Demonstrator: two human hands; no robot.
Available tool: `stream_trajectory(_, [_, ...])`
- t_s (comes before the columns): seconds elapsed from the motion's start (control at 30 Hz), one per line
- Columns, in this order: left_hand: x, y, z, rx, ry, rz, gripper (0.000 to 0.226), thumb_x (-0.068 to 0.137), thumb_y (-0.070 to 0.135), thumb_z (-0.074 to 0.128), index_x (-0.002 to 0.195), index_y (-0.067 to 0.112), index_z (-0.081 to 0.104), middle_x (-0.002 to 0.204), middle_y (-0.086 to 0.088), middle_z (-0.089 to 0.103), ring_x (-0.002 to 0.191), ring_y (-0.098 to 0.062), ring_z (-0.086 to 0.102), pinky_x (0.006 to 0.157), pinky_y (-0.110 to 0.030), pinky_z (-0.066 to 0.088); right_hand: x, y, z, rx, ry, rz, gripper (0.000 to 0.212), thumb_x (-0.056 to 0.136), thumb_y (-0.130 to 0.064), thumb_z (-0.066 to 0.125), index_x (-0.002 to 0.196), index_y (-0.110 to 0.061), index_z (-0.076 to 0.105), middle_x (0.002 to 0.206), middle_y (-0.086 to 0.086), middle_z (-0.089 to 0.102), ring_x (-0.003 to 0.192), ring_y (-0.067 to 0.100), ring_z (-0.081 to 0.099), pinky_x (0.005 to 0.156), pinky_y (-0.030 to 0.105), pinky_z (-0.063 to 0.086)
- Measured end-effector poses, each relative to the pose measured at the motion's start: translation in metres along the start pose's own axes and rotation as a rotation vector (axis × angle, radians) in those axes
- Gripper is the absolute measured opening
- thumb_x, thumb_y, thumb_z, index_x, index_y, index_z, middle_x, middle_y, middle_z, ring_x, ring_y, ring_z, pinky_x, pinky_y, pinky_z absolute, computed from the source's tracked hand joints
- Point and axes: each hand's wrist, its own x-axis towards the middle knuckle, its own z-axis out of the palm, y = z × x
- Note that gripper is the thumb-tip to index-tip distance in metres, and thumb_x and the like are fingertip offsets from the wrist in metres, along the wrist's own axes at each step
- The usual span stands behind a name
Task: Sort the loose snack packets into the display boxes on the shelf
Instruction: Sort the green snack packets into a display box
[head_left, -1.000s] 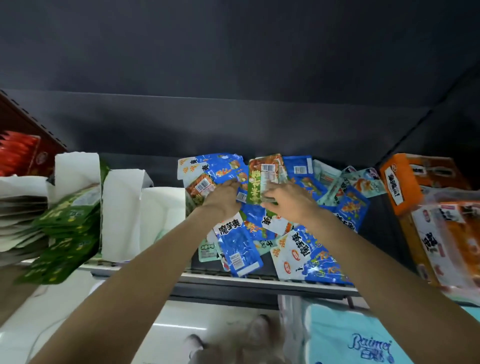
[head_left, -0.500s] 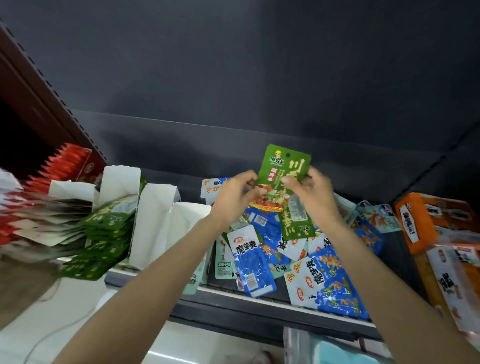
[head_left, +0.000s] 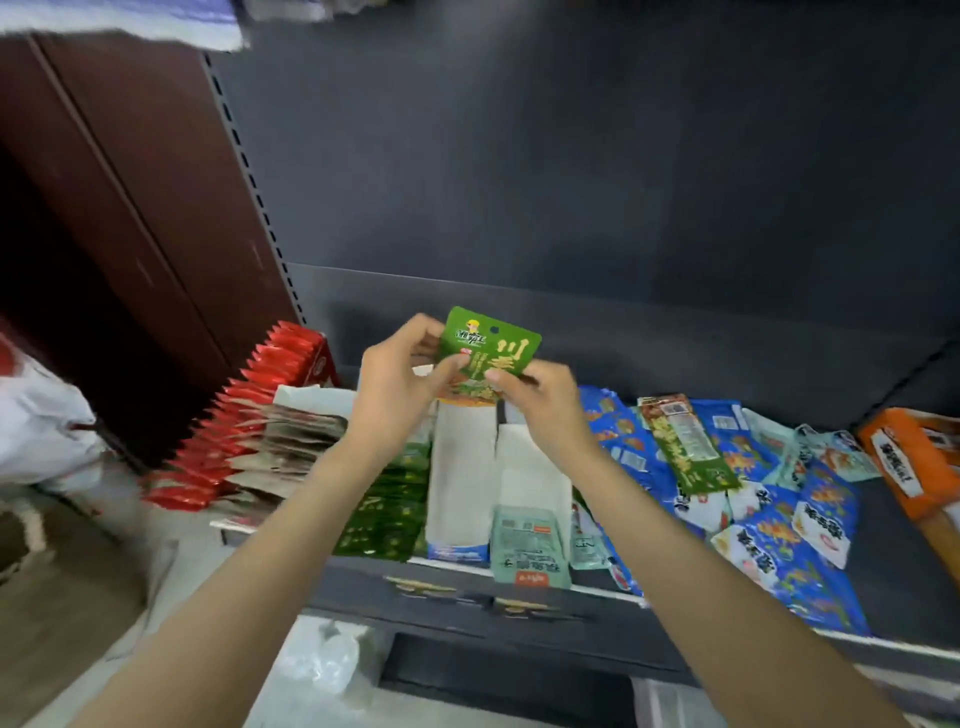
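Both hands, left hand (head_left: 395, 395) and right hand (head_left: 540, 410), pinch one green packet (head_left: 491, 353) mid-frame; I judge most loose packets (head_left: 753, 499) at right unsorted.

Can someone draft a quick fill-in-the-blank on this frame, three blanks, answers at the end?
1. Both hands, left hand and right hand, hold one flat ____ foil snack packet above the shelf.
2. The row of red foil packets stands at the ____ end of the shelf.
3. The orange cardboard display box sits to the ____ of the loose blue foil packets.

Answers: green; left; right
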Motion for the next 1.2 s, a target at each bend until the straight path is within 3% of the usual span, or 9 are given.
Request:
stream_trajectory(0.13, [-0.009,-0.035,-0.06,0.105,-0.033,-0.022,0.03,0.08,0.008,0.073,0.074,0.027,0.051,0.078,0.0,0.069,0.077,-0.013,0.068,0.075,-0.03,0.054,-0.01,-0.013,0.064,-0.053,-0.021,-0.031,0.015,0.086,-0.015,0.065,0.092,-0.003,0.072,0.081,0.005,0.067,0.069,-0.002,0.057,0.064,0.02,0.042])
stream_trajectory(0.27, [-0.016,-0.059,-0.088,0.296,-0.168,0.004,0.014,0.08,0.009,0.072,0.09,0.007,0.062,0.088,-0.004,0.071,0.087,-0.015,0.066,0.081,-0.023,0.048,-0.017,-0.006,0.096,-0.281,-0.073,0.033,0.022,0.089,-0.019,0.062,0.099,-0.001,0.071,0.093,0.013,0.069,0.083,0.021,0.064,0.066,0.027,0.042])
stream_trajectory(0.37, [-0.017,-0.065,-0.094,0.366,-0.22,0.111,0.017,0.081,0.011,0.071,0.097,0.014,0.066,0.093,0.0,0.07,0.093,-0.014,0.063,0.085,-0.027,0.047,-0.021,0.001,0.098,-0.408,-0.086,0.11,0.022,0.09,-0.017,0.061,0.103,-0.002,0.07,0.101,0.013,0.068,0.09,0.023,0.061,0.068,0.025,0.039])
stream_trajectory(0.5, [-0.016,-0.072,-0.093,0.78,-0.402,0.221,0.02,0.092,0.022,0.057,0.109,0.024,0.068,0.102,0.0,0.068,0.107,-0.021,0.055,0.091,-0.035,0.034,-0.03,-0.003,0.097,-0.446,-0.073,0.055,0.028,0.088,-0.014,0.064,0.115,-0.014,0.067,0.115,0.004,0.065,0.106,0.017,0.057,0.093,0.03,0.045])
stream_trajectory(0.6, [-0.014,-0.072,-0.089,0.923,-0.532,0.216,0.027,0.095,0.033,0.05,0.116,0.027,0.065,0.111,-0.002,0.065,0.114,-0.021,0.048,0.091,-0.036,0.03,-0.034,-0.005,0.091,-0.476,-0.145,0.034,0.025,0.089,-0.018,0.062,0.113,-0.014,0.068,0.113,0.003,0.066,0.102,0.014,0.058,0.091,0.028,0.047])
stream_trajectory(0.73, [-0.012,-0.061,-0.071,0.893,-0.606,0.224,0.037,0.092,0.047,0.049,0.122,0.029,0.061,0.121,0.003,0.062,0.118,-0.018,0.044,0.091,-0.036,0.03,-0.035,-0.005,0.072,-0.384,-0.305,0.125,0.029,0.088,-0.031,0.063,0.114,-0.019,0.067,0.113,-0.008,0.065,0.107,0.008,0.056,0.092,0.025,0.044])
stream_trajectory(0.9, [-0.008,-0.032,-0.015,0.743,-0.531,0.239,0.032,0.096,0.035,0.044,0.122,0.024,0.059,0.121,0.004,0.061,0.119,-0.017,0.044,0.096,-0.033,0.027,-0.043,0.009,0.009,-0.26,-0.052,0.166,0.025,0.093,-0.032,0.055,0.109,-0.019,0.069,0.106,-0.011,0.067,0.103,0.003,0.059,0.089,0.022,0.045])
stream_trajectory(1.07, [-0.008,0.003,0.083,0.682,-0.592,0.235,0.033,0.097,0.021,0.041,0.127,0.018,0.053,0.122,-0.004,0.057,0.115,-0.025,0.045,0.092,-0.035,0.034,-0.048,0.05,-0.085,-0.446,0.126,0.248,0.024,0.095,-0.017,0.053,0.114,-0.009,0.066,0.115,0.004,0.066,0.105,0.014,0.059,0.079,0.015,0.038])
stream_trajectory(1.2, [-0.011,0.019,0.176,0.639,-0.748,0.077,0.047,0.091,0.0,0.04,0.137,0.006,0.037,0.135,-0.015,0.044,0.126,-0.032,0.042,0.101,-0.039,0.037,-0.04,0.102,-0.157,-0.763,0.051,0.388,0.039,0.091,-0.018,0.059,0.129,-0.01,0.054,0.128,0.013,0.058,0.114,0.03,0.055,0.091,0.032,0.04])
